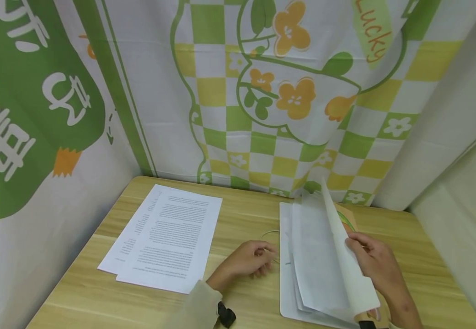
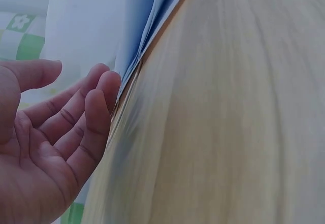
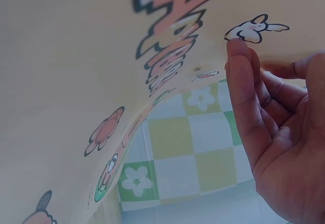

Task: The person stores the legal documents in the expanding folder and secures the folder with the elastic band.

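Note:
A folder or booklet with white inner sheets [image 1: 313, 256] lies opened on the right part of the table. Its raised cover [image 1: 346, 260] is pale inside; the outer face [image 3: 66, 82] is tan with cartoon figures and lettering. My right hand [image 1: 375, 262] pinches the edge of this cover between thumb and fingers, holding it up. Just left of the folder, my left hand [image 1: 249, 258] has loosely bent fingers and holds nothing. In the left wrist view its fingertips [image 2: 96, 109] are close to the sheets' edge; contact is unclear. A thin string [image 1: 268, 231] loops beside that hand.
Two overlapping printed sheets [image 1: 176, 237] lie on the left side of the wooden table [image 1: 246, 210]. A patterned curtain [image 1: 262, 151] hangs right behind the table's back edge, with pale fabric [image 1: 460, 205] on the right.

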